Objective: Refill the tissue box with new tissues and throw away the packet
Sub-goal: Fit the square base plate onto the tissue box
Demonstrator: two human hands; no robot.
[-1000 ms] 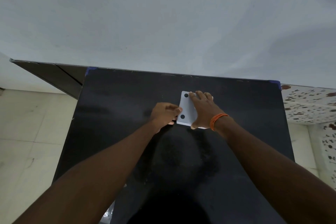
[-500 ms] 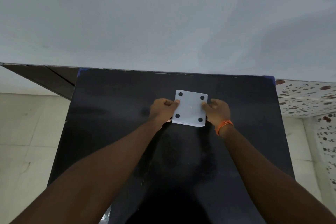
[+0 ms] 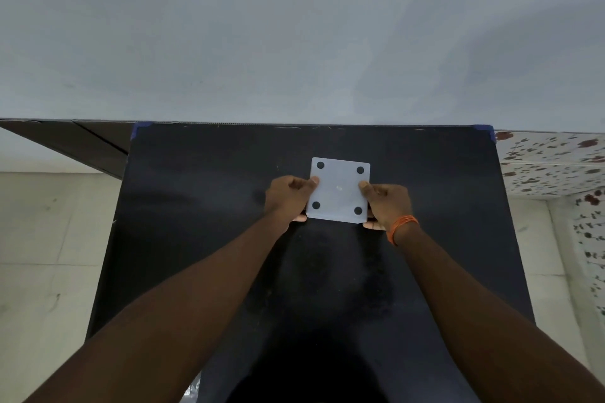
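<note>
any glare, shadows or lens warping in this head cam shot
Head view: soft, dim light with no hard glare; the white box held by the left hand and right hand is evenly lit; a broad dark shadow falls on the black table near the bottom edge; wide-angle warping splays the forearms outward and tapers the table's sides; focus looks sharp throughout.

black table (image 3: 203,239) | blue-taped far corners | white tissue box (image 3: 339,196) on it, centre-far
</note>
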